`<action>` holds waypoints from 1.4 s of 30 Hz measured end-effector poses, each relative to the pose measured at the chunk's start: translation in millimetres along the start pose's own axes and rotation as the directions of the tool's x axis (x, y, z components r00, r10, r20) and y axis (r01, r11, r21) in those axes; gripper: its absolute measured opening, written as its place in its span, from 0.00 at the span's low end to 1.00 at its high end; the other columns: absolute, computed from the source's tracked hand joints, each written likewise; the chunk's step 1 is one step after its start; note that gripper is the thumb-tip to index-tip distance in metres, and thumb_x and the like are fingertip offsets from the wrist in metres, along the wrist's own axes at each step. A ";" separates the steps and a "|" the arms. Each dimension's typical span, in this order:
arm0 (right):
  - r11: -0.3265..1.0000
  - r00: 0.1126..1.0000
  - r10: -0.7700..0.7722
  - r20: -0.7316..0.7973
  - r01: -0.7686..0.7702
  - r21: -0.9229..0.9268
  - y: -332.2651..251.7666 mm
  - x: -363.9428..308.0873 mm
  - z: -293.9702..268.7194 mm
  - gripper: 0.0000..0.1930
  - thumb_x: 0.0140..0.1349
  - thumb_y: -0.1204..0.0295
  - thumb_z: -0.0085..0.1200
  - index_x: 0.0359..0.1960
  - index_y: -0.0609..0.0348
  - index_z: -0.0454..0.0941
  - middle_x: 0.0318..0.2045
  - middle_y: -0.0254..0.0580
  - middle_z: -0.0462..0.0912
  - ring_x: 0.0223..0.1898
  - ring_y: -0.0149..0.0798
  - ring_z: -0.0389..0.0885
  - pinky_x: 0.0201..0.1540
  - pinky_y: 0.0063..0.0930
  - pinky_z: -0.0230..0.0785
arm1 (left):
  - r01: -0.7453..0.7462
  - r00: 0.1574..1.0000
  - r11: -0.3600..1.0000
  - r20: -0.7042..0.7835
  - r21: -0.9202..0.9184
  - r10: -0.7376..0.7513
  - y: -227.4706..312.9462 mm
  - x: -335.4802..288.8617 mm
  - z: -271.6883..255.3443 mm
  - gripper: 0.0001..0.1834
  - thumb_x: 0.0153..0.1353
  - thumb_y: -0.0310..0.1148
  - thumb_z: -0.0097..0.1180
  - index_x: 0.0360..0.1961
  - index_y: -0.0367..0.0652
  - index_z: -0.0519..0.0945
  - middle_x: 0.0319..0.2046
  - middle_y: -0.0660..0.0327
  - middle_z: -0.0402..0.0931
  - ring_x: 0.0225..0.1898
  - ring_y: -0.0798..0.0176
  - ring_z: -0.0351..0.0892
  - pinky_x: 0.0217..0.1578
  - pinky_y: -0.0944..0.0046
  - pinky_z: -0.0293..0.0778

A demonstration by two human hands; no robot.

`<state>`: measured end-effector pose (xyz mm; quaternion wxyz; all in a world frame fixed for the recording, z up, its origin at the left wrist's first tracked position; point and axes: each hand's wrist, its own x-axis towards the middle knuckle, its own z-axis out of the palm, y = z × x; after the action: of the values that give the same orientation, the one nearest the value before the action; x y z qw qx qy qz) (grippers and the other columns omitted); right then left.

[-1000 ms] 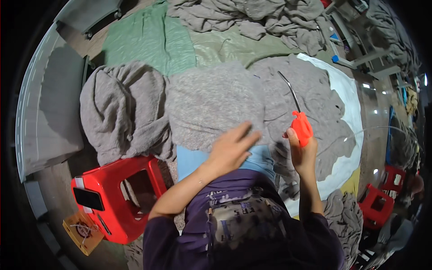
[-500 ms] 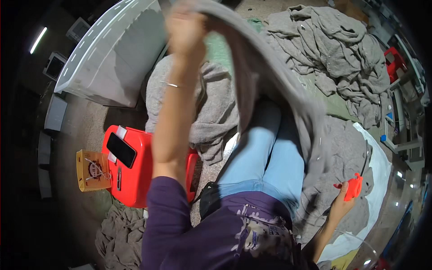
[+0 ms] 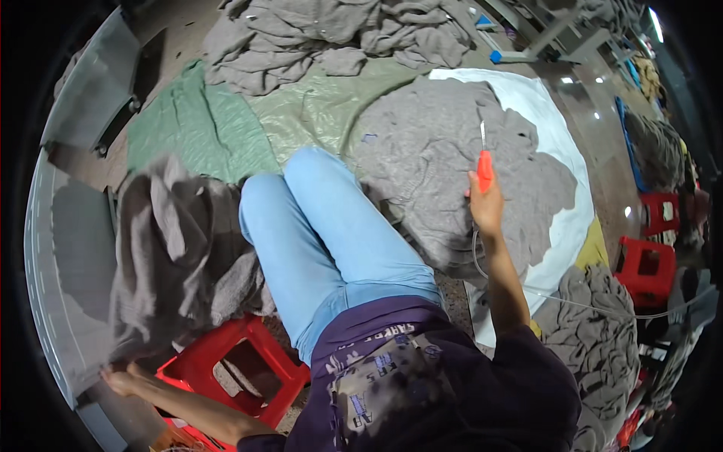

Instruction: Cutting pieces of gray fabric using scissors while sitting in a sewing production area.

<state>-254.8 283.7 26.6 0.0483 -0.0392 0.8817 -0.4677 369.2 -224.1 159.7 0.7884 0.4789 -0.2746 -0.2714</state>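
At the lower left, my left hand [image 3: 119, 380] is closed at the bottom corner of a grey knit fabric [image 3: 162, 264], whose upper folds are blurred by motion. My right hand [image 3: 486, 203] grips a hand tool [image 3: 485, 170] with an orange-red handle and a thin metal tip; a thin clear hose or cord trails from it. The tip points away from me, over a wide spread of grey knit fabric [image 3: 422, 151] lying on a white sheet [image 3: 561, 173]. My fingers hide part of the handle.
A red plastic stool [image 3: 282, 350] stands below my left forearm, beside a pale plastic bin [image 3: 56, 294]. More grey fabric [image 3: 316, 34] is heaped ahead on green sheeting [image 3: 203, 124]. Red stools [image 3: 646, 271] and another fabric pile [image 3: 591, 331] are on the right.
My left hand has swung from the upper middle down to the lower left, carrying the grey fabric off my legs. The right hand still holds the tool. My view has turned to the right.
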 end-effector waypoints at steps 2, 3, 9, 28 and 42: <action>0.987 0.995 -0.099 -0.020 0.095 -0.133 53.8 5.5 15.7 0.21 0.64 0.67 0.48 0.58 0.56 0.65 0.36 0.49 0.79 0.36 0.46 0.80 0.37 0.36 0.71 | -0.061 0.986 0.977 0.164 0.203 0.027 -49.8 -35.9 -32.0 0.11 0.52 0.20 0.46 0.37 0.33 0.75 0.31 0.52 0.74 0.25 0.59 0.71 0.21 0.64 0.69; 0.943 0.978 -0.209 -0.011 0.199 -0.265 81.0 9.8 27.2 0.22 0.63 0.70 0.47 0.59 0.54 0.64 0.37 0.54 0.78 0.37 0.52 0.79 0.38 0.38 0.71 | -0.249 0.965 0.920 0.163 0.302 0.207 -76.6 -78.7 -28.7 0.14 0.52 0.20 0.47 0.43 0.32 0.73 0.33 0.55 0.74 0.26 0.62 0.70 0.26 0.66 0.68; 0.780 0.897 -0.438 0.064 0.415 -0.469 112.4 54.6 82.0 0.33 0.54 0.76 0.53 0.63 0.43 0.61 0.43 0.51 0.74 0.44 0.52 0.75 0.44 0.44 0.67 | 0.024 0.605 0.894 0.705 0.447 -0.369 -97.5 -331.2 -8.0 0.12 0.59 0.27 0.54 0.46 0.39 0.75 0.45 0.60 0.73 0.43 0.70 0.72 0.42 0.70 0.71; 0.647 0.885 -0.311 0.346 0.464 -0.604 66.4 103.6 102.9 0.10 0.54 0.69 0.51 0.38 0.52 0.73 0.28 0.47 0.79 0.32 0.55 0.80 0.33 0.43 0.71 | -0.562 0.283 0.767 0.944 0.308 -0.172 -49.3 -445.6 37.9 0.09 0.56 0.17 0.50 0.39 0.35 0.75 0.48 0.53 0.69 0.47 0.59 0.71 0.46 0.67 0.68; 0.899 0.789 -0.331 0.517 0.430 -0.081 -176.9 -14.5 -48.6 0.17 0.47 0.76 0.56 0.43 0.61 0.77 0.31 0.41 0.82 0.33 0.33 0.80 0.39 0.26 0.69 | 0.063 0.008 0.979 0.981 0.193 -0.194 -89.9 -628.0 124.6 0.23 0.38 0.14 0.44 0.38 0.37 0.79 0.32 0.53 0.80 0.38 0.61 0.79 0.43 0.66 0.71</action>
<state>-242.1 226.4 201.0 0.1710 -0.3387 0.8549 -0.3539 -172.7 98.9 18.3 0.3194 0.2116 -0.7146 -0.5853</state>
